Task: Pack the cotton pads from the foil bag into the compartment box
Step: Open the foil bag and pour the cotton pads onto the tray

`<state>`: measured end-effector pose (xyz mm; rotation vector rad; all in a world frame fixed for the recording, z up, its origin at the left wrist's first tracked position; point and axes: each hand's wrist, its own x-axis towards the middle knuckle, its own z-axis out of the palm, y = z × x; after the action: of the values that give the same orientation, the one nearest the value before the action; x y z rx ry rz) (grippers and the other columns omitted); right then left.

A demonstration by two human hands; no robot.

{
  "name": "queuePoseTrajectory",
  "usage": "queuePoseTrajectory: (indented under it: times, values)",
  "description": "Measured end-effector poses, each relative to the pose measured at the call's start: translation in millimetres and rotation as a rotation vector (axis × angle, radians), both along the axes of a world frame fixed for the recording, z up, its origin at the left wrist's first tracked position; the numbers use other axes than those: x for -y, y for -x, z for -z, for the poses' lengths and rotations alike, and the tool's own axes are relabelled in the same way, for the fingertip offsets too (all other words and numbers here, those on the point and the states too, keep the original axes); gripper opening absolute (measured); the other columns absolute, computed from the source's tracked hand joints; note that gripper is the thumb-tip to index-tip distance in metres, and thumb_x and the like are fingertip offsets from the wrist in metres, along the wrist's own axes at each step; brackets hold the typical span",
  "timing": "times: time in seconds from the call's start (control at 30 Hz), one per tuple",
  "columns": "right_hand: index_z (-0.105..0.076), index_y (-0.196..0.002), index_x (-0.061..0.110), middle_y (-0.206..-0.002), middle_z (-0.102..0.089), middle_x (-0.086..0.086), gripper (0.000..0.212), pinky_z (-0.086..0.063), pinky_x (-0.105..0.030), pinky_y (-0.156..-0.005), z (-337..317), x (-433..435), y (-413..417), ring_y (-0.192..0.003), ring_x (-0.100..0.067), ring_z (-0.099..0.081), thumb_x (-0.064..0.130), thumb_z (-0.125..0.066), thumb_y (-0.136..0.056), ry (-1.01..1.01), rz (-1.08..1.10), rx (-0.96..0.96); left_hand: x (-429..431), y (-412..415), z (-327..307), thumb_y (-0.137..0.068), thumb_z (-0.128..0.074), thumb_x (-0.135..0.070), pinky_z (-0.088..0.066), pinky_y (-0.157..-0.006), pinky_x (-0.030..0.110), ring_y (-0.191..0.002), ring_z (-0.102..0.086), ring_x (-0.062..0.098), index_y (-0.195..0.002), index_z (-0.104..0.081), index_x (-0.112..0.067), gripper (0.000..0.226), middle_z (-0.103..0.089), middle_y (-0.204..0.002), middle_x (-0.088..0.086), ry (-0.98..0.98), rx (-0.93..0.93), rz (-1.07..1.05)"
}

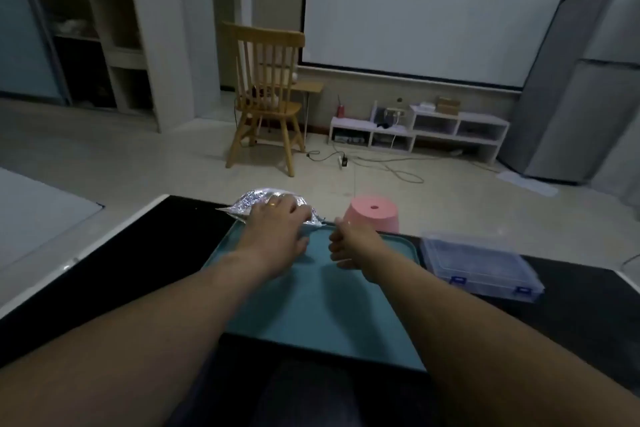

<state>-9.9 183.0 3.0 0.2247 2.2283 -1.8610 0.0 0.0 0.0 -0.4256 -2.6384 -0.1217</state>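
Beside the tray (311,305), compartment box (481,263) sits closed

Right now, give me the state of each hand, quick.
Left hand: on the foil bag, fingers curved over it, holding it.
Right hand: fingers curled by the bag's corner; whether it pinches anything cannot be told.
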Motion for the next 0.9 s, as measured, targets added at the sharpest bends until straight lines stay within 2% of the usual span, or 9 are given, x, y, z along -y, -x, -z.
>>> queuePoseTrajectory:
  times: [0.03,0.1,0.2,0.3,0.47,0.63,0.83,0.9]
  values:
    - [-0.057,-0.092,0.011,-0.072,-0.053,-0.006,0.034,-0.038,-0.025,-0.053,3.9,2.4,9.4,-0.056,-0.017,-0.047,0.04,-0.047,-0.108,0.02,0.0,0.021,-3.7,10.0,4.5,-0.087,-0.066,-0.045,-0.037,-0.102,0.044,-0.118,-0.051,0.024,-0.118,-0.058,-0.032,0.035,-0.055,-0.12,-0.002,0.052,-0.012,0.025]
    - [-0.056,-0.086,0.014,-0.066,-0.049,-0.002,0.033,-0.034,-0.025,-0.052,11.3,3.6,27.0,-0.054,-0.015,-0.044,0.04,-0.05,-0.106,0.012,-0.019,0.052,-7.1,30.4,14.4,-0.087,-0.066,-0.043,-0.036,-0.101,0.044,-0.116,-0.053,0.024,-0.117,-0.059,-0.031,0.033,-0.057,-0.118,-0.003,0.12,-0.089,0.063]
    - [-0.055,-0.083,0.016,-0.064,-0.046,0.0,0.022,-0.031,-0.027,-0.053,20.1,5.7,33.8,-0.054,-0.013,-0.041,0.025,-0.054,-0.103,0.028,-0.072,0.066,-9.0,44.1,16.8,-0.087,-0.066,-0.037,-0.038,-0.088,0.043,-0.105,-0.059,0.025,-0.108,-0.062,-0.027,0.023,-0.061,-0.109,-0.002,0.177,-0.122,0.096]
    - [-0.055,-0.085,0.015,-0.064,-0.044,-0.001,0.017,-0.029,-0.026,-0.051,21.5,4.8,28.0,-0.053,-0.012,-0.039,0.016,-0.052,-0.101,0.036,-0.086,0.025,-7.6,46.8,17.3,-0.082,-0.075,-0.034,-0.04,-0.077,0.041,-0.09,-0.064,0.026,-0.097,-0.064,-0.025,0.021,-0.065,-0.096,-0.001,0.252,-0.189,0.172]
    - [-0.061,-0.089,0.009,-0.063,-0.045,-0.001,0.015,-0.027,-0.025,-0.049,16.9,5.0,-2.6,-0.048,-0.009,-0.039,0.014,-0.052,-0.099,0.076,-0.047,-0.041,-15.4,20.3,13.8,-0.087,-0.069,-0.027,-0.04,-0.075,0.041,-0.084,-0.062,0.026,-0.094,-0.063,-0.027,0.01,-0.063,-0.09,-0.002,0.215,-0.256,0.257]
    - [-0.047,-0.07,0.017,-0.062,-0.042,-0.003,0.028,-0.021,-0.022,-0.044,13.1,-30.7,-44.9,-0.045,-0.01,-0.033,0.007,-0.05,-0.096,0.022,0.034,-0.059,1.1,-36.8,9.0,-0.08,-0.077,-0.028,-0.04,-0.073,0.041,-0.08,-0.06,0.03,-0.093,-0.061,-0.025,0.02,-0.06,-0.091,0.002,0.178,-0.221,0.182]
    - [-0.045,-0.068,0.018,-0.06,-0.038,-0.003,0.031,-0.02,-0.026,-0.048,6.3,-76.9,-73.3,-0.048,-0.013,-0.03,0.008,-0.049,-0.096,-0.125,0.095,-0.056,46.6,-89.1,17.3,-0.088,-0.064,-0.029,-0.035,-0.07,0.039,-0.076,-0.057,0.028,-0.095,-0.052,-0.028,0.014,-0.054,-0.087,0.0,0.158,-0.244,0.093]
    - [-0.045,-0.068,0.017,-0.061,-0.039,-0.004,0.031,-0.022,-0.026,-0.048,6.2,-81.4,-77.8,-0.047,-0.014,-0.031,0.008,-0.048,-0.098,-0.156,0.101,-0.06,55.6,-100.4,16.9,-0.088,-0.07,-0.029,-0.034,-0.069,0.038,-0.077,-0.057,0.028,-0.093,-0.05,-0.028,0.02,-0.054,-0.088,0.0,0.155,-0.207,0.029]
